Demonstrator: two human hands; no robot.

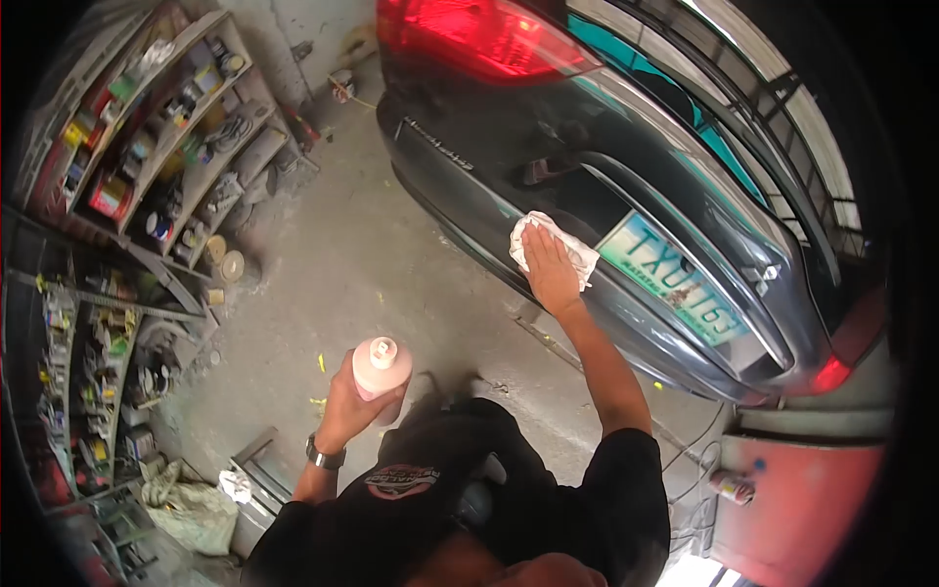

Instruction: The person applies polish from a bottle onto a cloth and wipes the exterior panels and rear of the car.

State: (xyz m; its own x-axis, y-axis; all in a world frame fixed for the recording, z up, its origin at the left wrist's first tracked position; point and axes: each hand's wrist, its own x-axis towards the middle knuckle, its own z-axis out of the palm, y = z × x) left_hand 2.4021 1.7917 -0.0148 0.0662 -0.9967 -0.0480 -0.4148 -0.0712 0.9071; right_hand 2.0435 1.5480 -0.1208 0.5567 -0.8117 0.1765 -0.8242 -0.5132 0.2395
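My left hand (353, 399) is wrapped round a pale pink plastic bottle (382, 364) with a white cap, held upright in front of my body. A watch is on that wrist. My right hand (551, 264) lies with fingers stretched over a white cloth (577, 252), pressing it flat on the rear of a dark grey car (469, 210). The cloth sits just left of the green and white licence plate (673, 278). Part of the cloth is hidden under my palm.
Shelves (186, 117) crowded with cans and bottles line the left side. A sack (191, 509) lies at the lower left. A red panel (782, 509) stands at the lower right, a spray can (732, 486) beside it. Cables run over the concrete floor (303, 264).
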